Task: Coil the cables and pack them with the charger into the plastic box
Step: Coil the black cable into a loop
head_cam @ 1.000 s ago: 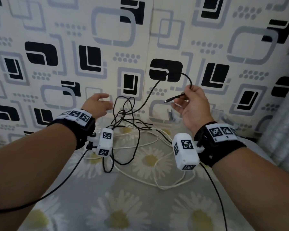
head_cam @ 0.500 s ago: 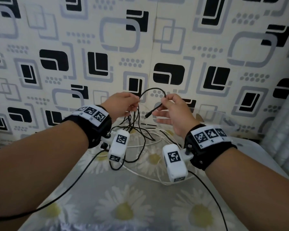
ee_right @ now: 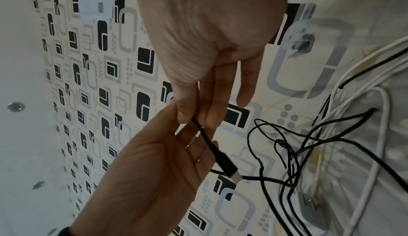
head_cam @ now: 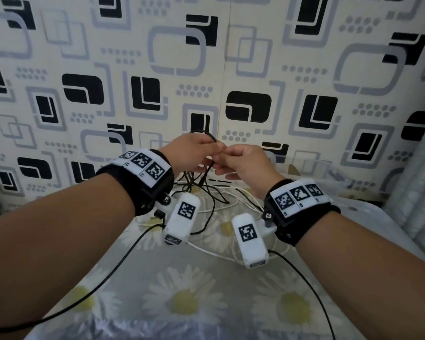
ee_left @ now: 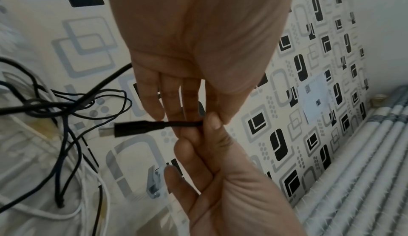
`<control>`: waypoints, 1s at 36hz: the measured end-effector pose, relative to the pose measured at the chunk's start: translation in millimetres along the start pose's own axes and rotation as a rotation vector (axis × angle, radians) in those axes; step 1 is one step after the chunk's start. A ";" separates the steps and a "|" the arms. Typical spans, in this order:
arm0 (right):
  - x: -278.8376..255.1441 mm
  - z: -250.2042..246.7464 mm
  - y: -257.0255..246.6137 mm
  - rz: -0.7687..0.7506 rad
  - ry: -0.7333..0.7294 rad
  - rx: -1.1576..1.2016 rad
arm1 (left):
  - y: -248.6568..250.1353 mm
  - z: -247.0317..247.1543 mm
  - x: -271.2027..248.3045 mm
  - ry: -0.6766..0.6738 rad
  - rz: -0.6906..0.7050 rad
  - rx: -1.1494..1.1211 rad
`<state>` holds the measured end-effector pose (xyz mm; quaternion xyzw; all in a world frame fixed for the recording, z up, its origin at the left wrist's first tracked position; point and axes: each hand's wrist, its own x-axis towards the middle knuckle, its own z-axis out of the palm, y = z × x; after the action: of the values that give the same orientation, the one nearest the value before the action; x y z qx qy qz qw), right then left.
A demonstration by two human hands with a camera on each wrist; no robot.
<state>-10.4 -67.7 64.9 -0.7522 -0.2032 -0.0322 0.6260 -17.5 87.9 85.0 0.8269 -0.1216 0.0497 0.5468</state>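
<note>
A black cable [head_cam: 207, 192] lies tangled on the flowered bedsheet, and its plug end [ee_left: 132, 128] is lifted above the sheet. My left hand [head_cam: 193, 152] and right hand [head_cam: 242, 163] meet fingertip to fingertip in front of the wall. In the right wrist view my right hand [ee_right: 194, 119] pinches the cable just behind the plug [ee_right: 228, 167], between thumb and forefinger. My left hand [ee_left: 198, 117] pinches the same stretch, and a small loop [head_cam: 206, 134] rises over it. A white cable [head_cam: 214, 253] winds under the black one. I cannot make out the charger.
A clear plastic box [head_cam: 307, 168] stands at the back right against the patterned wall [head_cam: 231, 57]. Its latch [ee_right: 302, 45] shows in the right wrist view. A ribbed white curtain [head_cam: 417, 192] hangs on the right. Black wrist-camera leads [head_cam: 304, 283] trail over the near sheet.
The hands have come together from well apart. The right hand carried the plug end leftward to the left hand's fingertips, and the raised black loop between them has shrunk.
</note>
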 end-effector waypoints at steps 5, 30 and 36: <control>2.8 2.1 2.6 0.006 0.042 -0.008 | 4.3 -6.5 -2.9 0.048 -0.021 -0.046; 14.9 30.4 35.6 0.091 -0.199 -0.416 | 46.3 -50.7 -22.4 0.073 0.223 -0.432; 24.7 -3.3 41.1 0.233 -0.058 -0.462 | -0.3 -71.0 -6.7 0.272 0.046 -0.732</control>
<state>27.1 -69.8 34.9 -0.8942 -0.1204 0.0160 0.4309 -20.3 154.1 111.5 0.5600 -0.0763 0.1245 0.8155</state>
